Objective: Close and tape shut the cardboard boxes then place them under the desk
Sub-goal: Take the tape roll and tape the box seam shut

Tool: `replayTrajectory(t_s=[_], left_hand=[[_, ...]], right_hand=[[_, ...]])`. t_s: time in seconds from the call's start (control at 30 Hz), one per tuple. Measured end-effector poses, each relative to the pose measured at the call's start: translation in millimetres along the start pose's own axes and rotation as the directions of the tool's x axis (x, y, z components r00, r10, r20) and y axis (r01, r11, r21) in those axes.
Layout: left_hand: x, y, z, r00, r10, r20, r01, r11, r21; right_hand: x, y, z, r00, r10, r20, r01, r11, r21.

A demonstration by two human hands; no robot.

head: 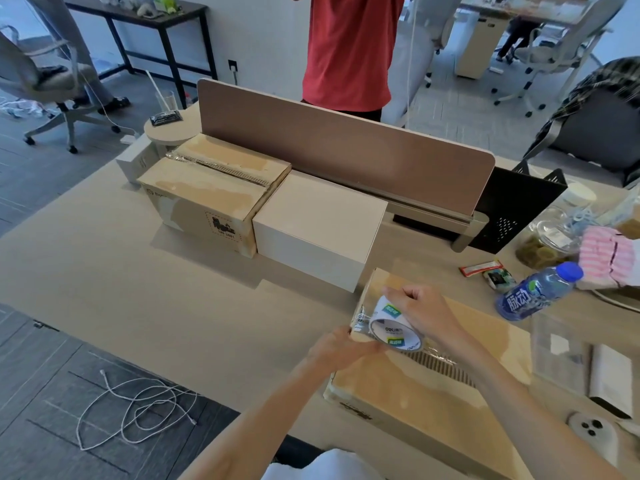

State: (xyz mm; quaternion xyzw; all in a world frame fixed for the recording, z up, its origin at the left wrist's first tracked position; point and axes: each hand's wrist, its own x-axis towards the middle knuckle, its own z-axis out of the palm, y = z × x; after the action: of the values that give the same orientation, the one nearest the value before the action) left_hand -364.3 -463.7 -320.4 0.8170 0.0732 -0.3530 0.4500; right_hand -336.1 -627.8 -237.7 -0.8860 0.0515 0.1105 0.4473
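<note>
Lower right of the frame, on the desk (138, 271): cardboard box (433, 393), flaps down, clear tape shining along part of the middle seam. Right hand (422, 306) at the box's upper left end, fingers curled over the tape roll (394, 332) and gripping it. Roll upright on its edge, touching the box top at the corner. Left hand (336, 348) just below and left of the roll, clasping the end of the same box, thumb on the top edge, remaining fingers hidden round the end wall. Cannot tell whether a tape end sits under that thumb.

Left of centre, well apart from all that: second cardboard box (207, 192), shut, crumpled tape along its seam, touching a white box (318, 220) on its right. Behind both, a divider panel (346, 143) across the desk.

Right edge of the frame: blue bottle (536, 292) near the first box, a jar (543, 240) and a pink striped cloth (609, 258) above it.

Top centre, beyond the panel: person (349, 46) in a red shirt, standing. Upper left: office chair (45, 77). Lower left, on the floor: loose white cable (138, 410).
</note>
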Motion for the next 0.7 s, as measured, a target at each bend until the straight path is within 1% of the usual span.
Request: replayTrajectory(t_s=[0.13,0.23,0.3,0.37,0.4,0.43,0.47,0.5,0.53,0.57,0.6,0.63,0.7], left_hand=[[1,-1,-3,1.0,0.012,0.0,-0.012,1.0,-0.001],[0,1,-5,1.0,0.014,-0.015,-0.014,1.0,0.017],[-2,1,-6,0.999,0.036,-0.032,-0.033,0.996,0.084],[-5,2,-6,0.989,0.132,-0.07,-0.117,0.975,0.191],[-6,2,-7,0.97,0.226,-0.093,-0.193,0.941,0.277],[-5,2,-8,0.935,0.342,-0.097,-0.278,0.875,0.397],[-2,2,-8,0.885,0.461,-0.069,-0.36,0.771,0.525],[2,2,-8,0.831,0.557,-0.012,-0.426,0.649,0.631],[5,3,-9,0.789,0.613,0.053,-0.467,0.541,0.7],[9,3,-9,0.761,0.641,0.096,-0.486,0.467,0.739],[13,4,-10,0.746,0.654,0.125,-0.495,0.418,0.762],[17,4,-9,0.736,0.661,0.146,-0.499,0.384,0.776],[19,4,-9,0.717,0.678,0.162,-0.508,0.35,0.787]], right_hand=[[-2,11,-18,1.0,-0.006,0.008,0.007,0.984,-0.177],[-9,26,-28,1.0,-0.006,0.018,0.01,0.963,-0.269],[-12,33,-31,1.0,-0.012,0.014,0.016,0.95,-0.313],[-15,35,-35,0.999,-0.048,0.004,0.047,0.95,-0.309],[-17,37,-37,0.998,-0.059,-0.004,0.056,0.963,-0.263],[-19,39,-40,0.998,-0.061,-0.016,0.057,0.98,-0.189],[-22,41,-41,0.997,-0.064,-0.036,0.06,0.993,-0.106],[-25,44,-40,0.996,-0.064,-0.065,0.062,0.998,-0.031],[-27,46,-38,0.993,-0.061,-0.1,0.065,0.997,0.033],[-29,49,-34,0.989,-0.057,-0.138,0.069,0.994,0.089],[-31,51,-30,0.983,-0.054,-0.178,0.079,0.988,0.136],[-32,53,-25,0.975,-0.052,-0.215,0.093,0.978,0.184],[-32,59,-19,0.96,-0.03,-0.279,0.109,0.957,0.271]])
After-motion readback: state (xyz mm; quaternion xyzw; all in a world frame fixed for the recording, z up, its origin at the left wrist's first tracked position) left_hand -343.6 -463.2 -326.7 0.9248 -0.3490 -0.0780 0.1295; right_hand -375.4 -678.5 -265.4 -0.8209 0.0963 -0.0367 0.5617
